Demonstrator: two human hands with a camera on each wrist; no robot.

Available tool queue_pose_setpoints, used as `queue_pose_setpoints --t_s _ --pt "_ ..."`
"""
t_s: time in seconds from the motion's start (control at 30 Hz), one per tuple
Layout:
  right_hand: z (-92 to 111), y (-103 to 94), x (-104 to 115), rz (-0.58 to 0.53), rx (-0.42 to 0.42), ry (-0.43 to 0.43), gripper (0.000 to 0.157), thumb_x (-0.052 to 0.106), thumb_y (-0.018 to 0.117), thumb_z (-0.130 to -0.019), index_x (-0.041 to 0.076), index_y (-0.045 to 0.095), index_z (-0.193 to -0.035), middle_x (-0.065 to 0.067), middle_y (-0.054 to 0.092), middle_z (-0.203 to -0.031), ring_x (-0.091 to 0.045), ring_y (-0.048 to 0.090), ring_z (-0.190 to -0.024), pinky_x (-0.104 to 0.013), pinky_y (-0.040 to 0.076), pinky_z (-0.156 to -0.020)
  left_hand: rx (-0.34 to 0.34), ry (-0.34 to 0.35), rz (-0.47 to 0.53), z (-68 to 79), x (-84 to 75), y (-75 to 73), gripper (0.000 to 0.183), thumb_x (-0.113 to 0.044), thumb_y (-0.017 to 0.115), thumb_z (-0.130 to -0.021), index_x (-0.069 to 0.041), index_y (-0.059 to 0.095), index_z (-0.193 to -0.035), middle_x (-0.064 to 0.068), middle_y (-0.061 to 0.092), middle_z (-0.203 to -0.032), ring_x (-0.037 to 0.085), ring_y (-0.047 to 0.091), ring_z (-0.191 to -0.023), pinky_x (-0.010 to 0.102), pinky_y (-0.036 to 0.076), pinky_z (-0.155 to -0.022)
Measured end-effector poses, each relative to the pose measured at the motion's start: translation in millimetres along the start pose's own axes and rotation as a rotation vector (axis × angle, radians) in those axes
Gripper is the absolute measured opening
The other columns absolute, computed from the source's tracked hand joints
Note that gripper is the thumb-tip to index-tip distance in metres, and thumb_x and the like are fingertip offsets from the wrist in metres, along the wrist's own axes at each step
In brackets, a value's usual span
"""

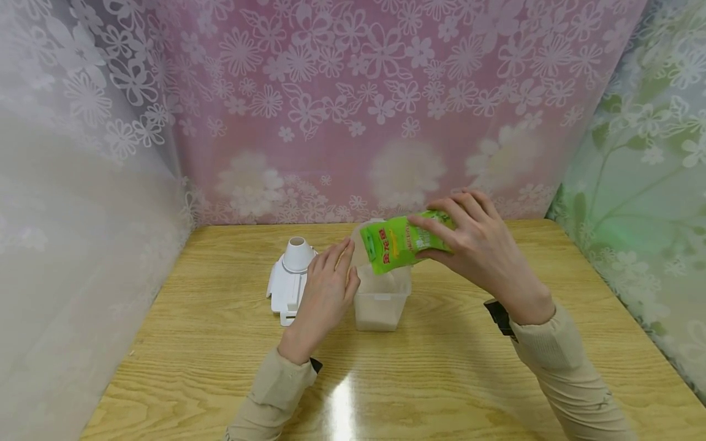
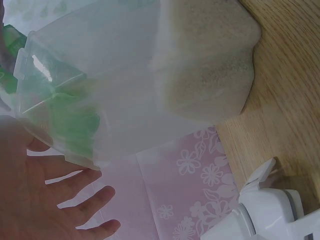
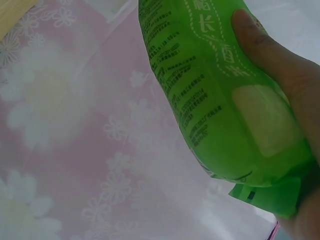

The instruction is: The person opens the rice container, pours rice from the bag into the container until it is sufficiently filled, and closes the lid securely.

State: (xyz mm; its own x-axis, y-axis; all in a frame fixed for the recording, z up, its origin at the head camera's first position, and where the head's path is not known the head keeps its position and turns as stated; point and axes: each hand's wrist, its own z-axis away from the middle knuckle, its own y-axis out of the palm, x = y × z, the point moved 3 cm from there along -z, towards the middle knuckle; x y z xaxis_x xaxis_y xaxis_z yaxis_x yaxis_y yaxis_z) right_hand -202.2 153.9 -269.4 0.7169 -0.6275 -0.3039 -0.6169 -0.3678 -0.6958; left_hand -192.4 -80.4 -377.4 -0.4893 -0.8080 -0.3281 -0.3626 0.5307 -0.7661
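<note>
While the right hand is gripping the upper end of a green bag right of centre, the bag is slanting down leftward over the mouth of a translucent container, probably so its contents run in. Fingers fairly straight, the left hand is resting at the rim, apparently steadying it. Pale grain is filling the bottom; a white spouted piece is lying centre-left, seemingly out of the way.

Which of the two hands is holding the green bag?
It is the right hand, which grips the tilted green bag. The left hand has no bag; it is at the rim of the translucent container.
</note>
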Motion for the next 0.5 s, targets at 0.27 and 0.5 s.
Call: queue_pose_setpoints --t_s 0.27,0.5 --pt "-1.0 -3.6 1.1 0.021 0.016 0.004 0.063 0.033 0.091 -0.069 0.015 0.071 -0.126 -0.017 0.062 -0.121 -0.041 0.053 -0.11 -0.057 0.034 -0.112 0.0 0.0 -0.001 -0.5 0.0 -0.3 0.044 -0.013 0.051 -0.102 0.003 0.054 -0.143 0.016 0.053 -0.147 0.04 0.052 -0.13 0.057 0.039 -0.111" --pt "-3.0 -6.6 3.4 0.06 0.022 0.008 0.064 0.028 0.092 -0.069 0.016 0.069 -0.128 -0.018 0.061 -0.125 -0.041 0.053 -0.112 -0.058 0.03 -0.116 0.013 -0.008 -0.002 -0.5 -0.8 -2.0 0.045 -0.014 0.05 -0.102 0.002 0.053 -0.144 0.016 0.053 -0.148 0.039 0.051 -0.131 0.057 0.038 -0.112"
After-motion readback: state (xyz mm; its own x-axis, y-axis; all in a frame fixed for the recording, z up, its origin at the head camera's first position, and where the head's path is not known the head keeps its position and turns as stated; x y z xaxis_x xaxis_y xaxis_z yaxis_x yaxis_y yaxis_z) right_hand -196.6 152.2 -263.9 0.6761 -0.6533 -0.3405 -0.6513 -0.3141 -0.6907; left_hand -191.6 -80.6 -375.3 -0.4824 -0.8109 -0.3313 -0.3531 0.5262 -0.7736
